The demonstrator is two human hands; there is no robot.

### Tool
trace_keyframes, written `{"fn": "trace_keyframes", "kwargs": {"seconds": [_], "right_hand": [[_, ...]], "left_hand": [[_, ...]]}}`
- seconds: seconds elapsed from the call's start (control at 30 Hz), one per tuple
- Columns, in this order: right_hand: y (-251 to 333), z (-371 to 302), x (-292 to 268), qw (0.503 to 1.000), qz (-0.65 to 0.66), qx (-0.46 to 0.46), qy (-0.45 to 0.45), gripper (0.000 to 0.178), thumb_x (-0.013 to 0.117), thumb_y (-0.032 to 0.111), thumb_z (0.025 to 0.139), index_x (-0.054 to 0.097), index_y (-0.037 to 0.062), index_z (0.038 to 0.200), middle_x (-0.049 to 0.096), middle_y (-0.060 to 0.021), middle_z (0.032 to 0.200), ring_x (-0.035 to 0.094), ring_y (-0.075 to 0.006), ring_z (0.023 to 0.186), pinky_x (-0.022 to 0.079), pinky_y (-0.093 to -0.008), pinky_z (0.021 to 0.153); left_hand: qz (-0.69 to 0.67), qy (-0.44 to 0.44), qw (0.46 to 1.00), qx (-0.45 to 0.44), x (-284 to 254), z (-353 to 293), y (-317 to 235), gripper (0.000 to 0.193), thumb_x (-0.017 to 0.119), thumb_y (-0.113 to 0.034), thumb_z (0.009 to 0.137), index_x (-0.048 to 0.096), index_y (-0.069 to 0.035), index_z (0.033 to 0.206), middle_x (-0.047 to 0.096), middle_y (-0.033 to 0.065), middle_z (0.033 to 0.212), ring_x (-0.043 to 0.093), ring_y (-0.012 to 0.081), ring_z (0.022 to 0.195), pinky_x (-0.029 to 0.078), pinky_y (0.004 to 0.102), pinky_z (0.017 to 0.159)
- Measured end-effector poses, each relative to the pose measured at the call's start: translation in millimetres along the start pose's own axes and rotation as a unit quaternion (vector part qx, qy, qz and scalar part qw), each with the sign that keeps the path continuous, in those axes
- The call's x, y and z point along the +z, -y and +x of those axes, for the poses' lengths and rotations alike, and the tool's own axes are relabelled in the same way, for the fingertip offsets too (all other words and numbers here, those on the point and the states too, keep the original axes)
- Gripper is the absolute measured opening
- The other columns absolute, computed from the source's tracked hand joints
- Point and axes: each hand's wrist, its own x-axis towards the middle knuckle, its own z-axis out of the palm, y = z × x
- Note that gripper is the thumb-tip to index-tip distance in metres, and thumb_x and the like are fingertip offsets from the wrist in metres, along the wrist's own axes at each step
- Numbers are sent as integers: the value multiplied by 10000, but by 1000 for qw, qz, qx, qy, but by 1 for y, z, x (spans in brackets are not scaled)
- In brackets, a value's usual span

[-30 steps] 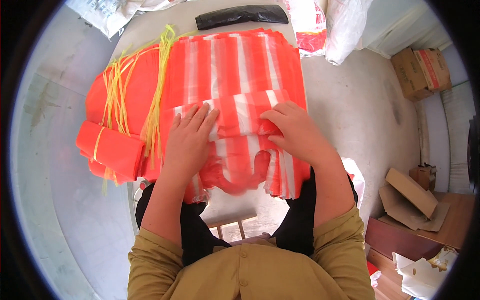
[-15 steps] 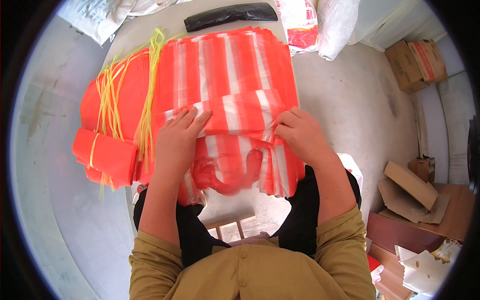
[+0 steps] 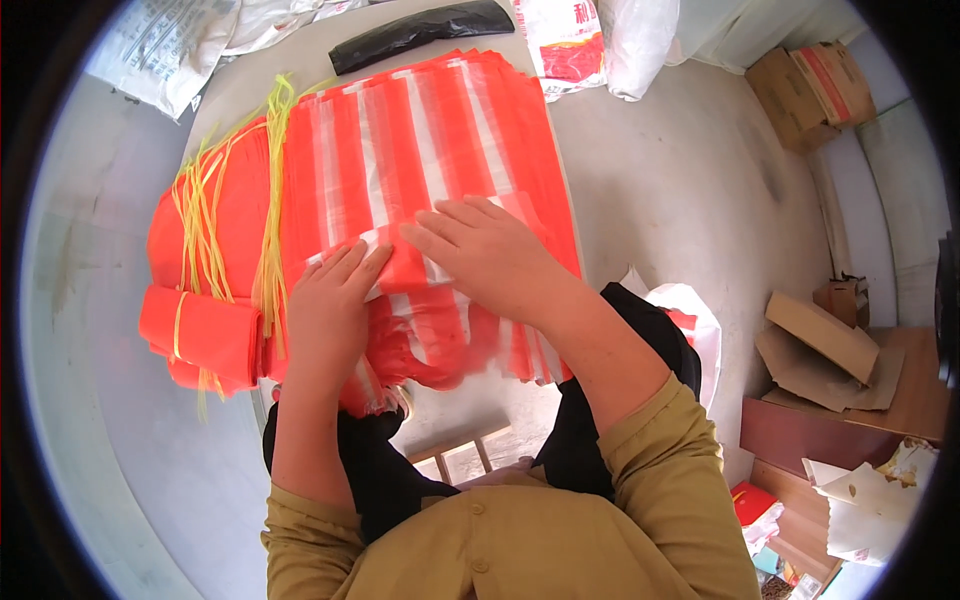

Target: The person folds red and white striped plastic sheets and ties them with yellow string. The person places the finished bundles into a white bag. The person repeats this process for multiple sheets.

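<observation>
Both hands flat, fingers spread: left hand (image 3: 325, 310) and right hand (image 3: 485, 255) are pressed on the folded red-and-white striped bags (image 3: 430, 170) at the table's near edge. Yellow ties (image 3: 205, 225) are draped at the left edge. Risk: the slick stack could be slid off the near edge under uneven pressure.

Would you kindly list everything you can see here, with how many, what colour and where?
Stack of striped plastic bags: one stack, orange and white, on the table, under both hands.
Ties: a bunch, yellow, left of the stack.
Rolled bundles: at least two, orange, left edge.
Black bag: one, far end.
White sacks: several, top.
Cardboard boxes: several, brown, right floor.
Left hand: flat on the bags.
Right hand: flat on the bags.
</observation>
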Motion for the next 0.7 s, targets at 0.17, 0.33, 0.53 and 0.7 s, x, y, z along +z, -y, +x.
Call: {"fn": "trace_keyframes", "kwargs": {"seconds": [0.17,0.33,0.53,0.7], "right_hand": [[-12,-8,-13,993,-30,59,102,463,760,21,805,696,71,1260,744,-102,1247,699,-318,1179,572,-428,986],[-21,-23,-29,986,-13,158,55,383,741,-30,810,740,66,1181,762,-113,1153,719,-334,1098,589,-426,935],[-6,-13,-95,908,293,298,-13,230,728,-17,940,749,38,1162,756,-29,1053,715,-175,1006,576,-333,891],[-16,-22,-96,781,516,336,-101,205,704,-19,990,730,36,1186,699,34,1060,648,-65,1001,545,-276,885]], "left_hand": [[0,0,1000,0,-10,-10,8,483,615,39,885,716,-122,1329,749,139,1285,701,343,1244,553,471,1033],[-25,-14,1000,-2,-18,-11,13,452,608,39,896,720,-107,1309,766,143,1238,720,354,1196,571,472,997],[-175,143,960,-163,-58,-15,5,459,602,61,937,674,-43,1378,778,140,1210,752,327,1082,591,393,924],[-504,251,798,-214,-57,-24,3,505,662,42,994,564,25,1489,694,44,1266,629,140,1196,519,337,1046]]}}
